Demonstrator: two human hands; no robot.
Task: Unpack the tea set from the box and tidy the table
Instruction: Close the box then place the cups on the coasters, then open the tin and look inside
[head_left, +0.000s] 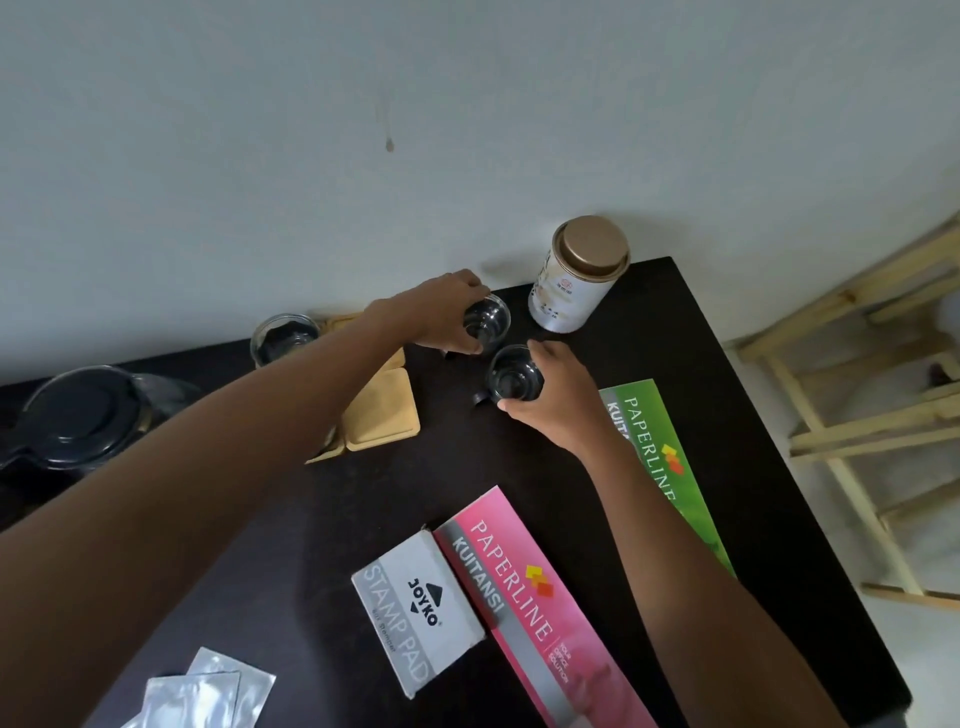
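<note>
**Two glass cups in hand at the far side of the desk**

Dark desk (322, 551) set against a pale wall. Both arms reach forward across it.

Left hand (441, 317): fingers curled around a clear glass cup (488, 317) near the back edge of the desk, thumb on the near side of the glass. Cup upright, its base on or just above the surface; cannot tell which.

Right hand (556, 400): closed around a second clear glass cup (514, 376), just beside the first and nearer the camera. A small dark handle shows at its left side. Cup upright.

A third glass cup (284, 338) stands apart to the left, close to the wall, nobody touching it. Next to it, partly under the left forearm, tan square coasters (379, 410) lie flat in a group.

Glass teapot with a black lid (78, 415) at the far left edge of the desk.

White tin with a gold lid (576, 275) stands at the back right, near the cup in the left hand but not touching it.

Nearer side: grey stamp pad box (415, 608) touching a pink receipt book (524, 603); a green receipt book (660, 457) lies partly under the right forearm. Silvery foil packets (208, 691) at the bottom left corner.

A light wooden frame (852, 405) stands on the floor, right of the desk.
</note>
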